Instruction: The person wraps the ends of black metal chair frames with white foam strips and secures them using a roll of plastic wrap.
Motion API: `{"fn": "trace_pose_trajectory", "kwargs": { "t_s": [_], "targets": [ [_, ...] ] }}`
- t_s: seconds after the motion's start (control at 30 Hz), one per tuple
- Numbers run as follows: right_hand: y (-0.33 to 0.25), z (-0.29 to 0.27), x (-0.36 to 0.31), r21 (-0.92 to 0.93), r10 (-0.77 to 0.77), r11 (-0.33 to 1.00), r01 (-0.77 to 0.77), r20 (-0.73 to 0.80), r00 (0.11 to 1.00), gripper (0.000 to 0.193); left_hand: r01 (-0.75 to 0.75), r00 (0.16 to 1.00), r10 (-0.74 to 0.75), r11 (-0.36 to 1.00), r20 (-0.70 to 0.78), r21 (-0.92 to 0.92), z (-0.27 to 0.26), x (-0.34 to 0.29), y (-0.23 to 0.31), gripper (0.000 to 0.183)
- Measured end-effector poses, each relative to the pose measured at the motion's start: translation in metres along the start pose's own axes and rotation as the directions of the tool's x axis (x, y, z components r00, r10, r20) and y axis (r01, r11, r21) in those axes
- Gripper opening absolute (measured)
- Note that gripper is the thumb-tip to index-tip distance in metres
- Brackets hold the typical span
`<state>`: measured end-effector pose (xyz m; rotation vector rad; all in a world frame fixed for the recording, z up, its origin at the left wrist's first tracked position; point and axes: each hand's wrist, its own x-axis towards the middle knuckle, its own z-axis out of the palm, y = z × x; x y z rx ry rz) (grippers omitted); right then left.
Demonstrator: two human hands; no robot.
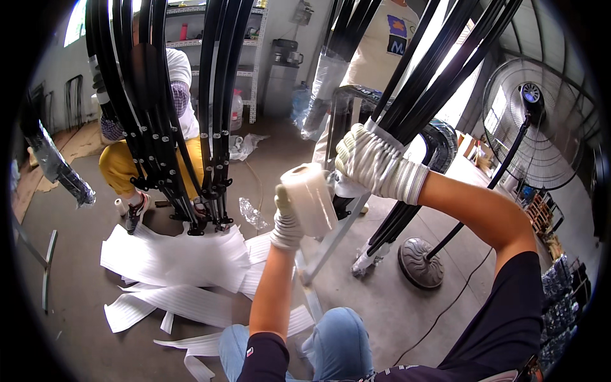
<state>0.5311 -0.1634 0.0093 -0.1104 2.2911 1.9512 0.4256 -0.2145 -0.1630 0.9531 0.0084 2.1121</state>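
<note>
My left hand (286, 224), in a white knit glove, is closed on a wide roll of clear stretch film (310, 202), held tilted in front of me. My right hand (368, 159), in a striped white glove, has its fingers curled round a bundle of black metal tubes (415, 105) that slants up to the right. Some clear film is wound on the tubes just above that hand. The roll is close to my right fingers; whether film runs between them cannot be made out. Below my right hand, the lower part of the bundle is partly hidden.
A person in yellow trousers (118, 167) sits behind upright black tube frames (156, 137). Another person (375, 48) stands beyond a film-wrapped bundle. White foam sheets (175, 254) lie on the floor. To the right stands a fan (531, 121) on a round base (421, 262), its cable on the floor.
</note>
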Motion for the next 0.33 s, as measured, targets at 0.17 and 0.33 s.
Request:
{"fn": "trace_pose_trajectory", "kwargs": {
  "t_s": [0.17,0.33],
  "targets": [
    [0.003,0.0,-0.001,-0.03,-0.002,1.0,-0.002,-0.148,0.989,0.021,-0.056,0.988,0.034,0.988,-0.151,-0.141,0.017,-0.031,-0.005,0.075],
    [-0.001,0.029,0.003,-0.295,0.002,0.953,-0.074,-0.237,0.971,0.012,0.03,0.973,-0.047,0.997,-0.228,-0.077,0.007,-0.063,0.003,0.078]
  ]
}}
